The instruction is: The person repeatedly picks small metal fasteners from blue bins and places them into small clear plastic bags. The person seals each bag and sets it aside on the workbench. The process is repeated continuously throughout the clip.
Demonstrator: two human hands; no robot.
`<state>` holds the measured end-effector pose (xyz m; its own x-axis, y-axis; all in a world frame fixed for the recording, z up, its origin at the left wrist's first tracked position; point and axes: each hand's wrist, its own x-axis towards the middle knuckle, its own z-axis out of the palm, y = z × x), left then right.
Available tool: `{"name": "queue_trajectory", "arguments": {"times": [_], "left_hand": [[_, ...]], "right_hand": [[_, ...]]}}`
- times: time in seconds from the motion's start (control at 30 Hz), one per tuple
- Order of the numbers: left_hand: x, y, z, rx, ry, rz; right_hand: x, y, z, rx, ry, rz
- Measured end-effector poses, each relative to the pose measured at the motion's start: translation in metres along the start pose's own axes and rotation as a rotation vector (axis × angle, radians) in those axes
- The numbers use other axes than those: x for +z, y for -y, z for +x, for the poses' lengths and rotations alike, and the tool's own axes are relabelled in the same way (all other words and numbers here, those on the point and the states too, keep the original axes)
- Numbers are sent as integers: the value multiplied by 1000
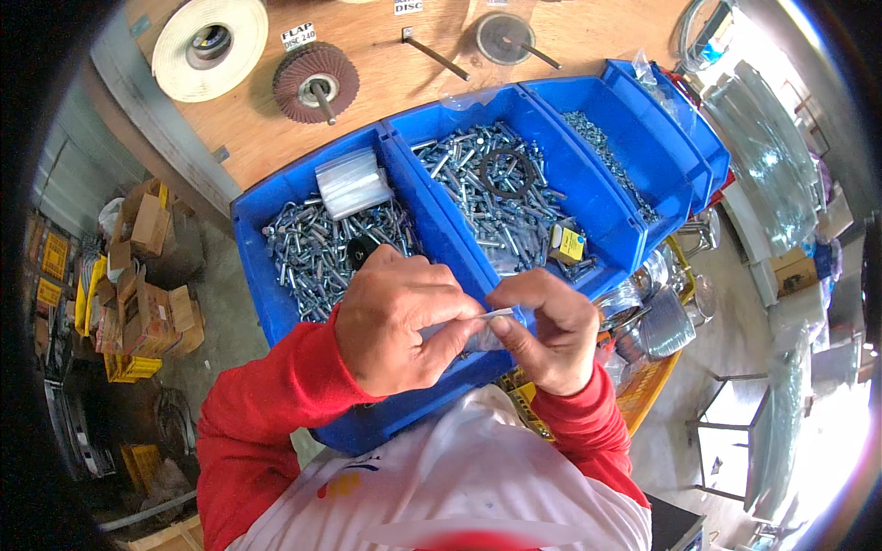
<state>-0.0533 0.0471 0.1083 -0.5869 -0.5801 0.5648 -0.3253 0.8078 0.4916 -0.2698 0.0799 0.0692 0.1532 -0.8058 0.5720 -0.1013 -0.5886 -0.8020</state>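
Note:
Over the front of the blue bins, my left hand [395,321] pinches one edge of a small clear plastic bag [497,314] between thumb and forefinger. My right hand [551,331] grips the same edge from the other side, fingers bent. Much of the bag is hidden by the fingers. Beyond my left hand, a blue bin [262,298] holds many bolts [303,248], with a stack of clear plastic bags [352,184] on top. A black round object [361,250] lies partly behind my left hand.
A middle bin holds more bolts [459,174], a black ring [507,173] and a yellow box [568,244]. Smaller fasteners [606,151] lie in the bin to its right. A flap disc [317,83] hangs on the wooden board [367,46]. Cardboard boxes [152,317] stand at left.

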Motion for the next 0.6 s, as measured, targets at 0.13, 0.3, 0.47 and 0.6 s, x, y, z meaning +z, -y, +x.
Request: {"name": "queue_trajectory", "arguments": {"times": [0.13, 0.3, 0.47, 0.6], "left_hand": [[2, -4, 1, -19, 43, -11], [-2, -1, -3, -30, 111, -42], [-3, -1, -5, -47, 103, -71], [-1, -2, -5, -69, 96, -68]], "right_hand": [[8, -13, -12, -47, -62, 49], [16, -16, -22, -43, -120, 84], [23, -19, -22, 14, -142, 174], [25, -21, -23, -34, -176, 149]]}}
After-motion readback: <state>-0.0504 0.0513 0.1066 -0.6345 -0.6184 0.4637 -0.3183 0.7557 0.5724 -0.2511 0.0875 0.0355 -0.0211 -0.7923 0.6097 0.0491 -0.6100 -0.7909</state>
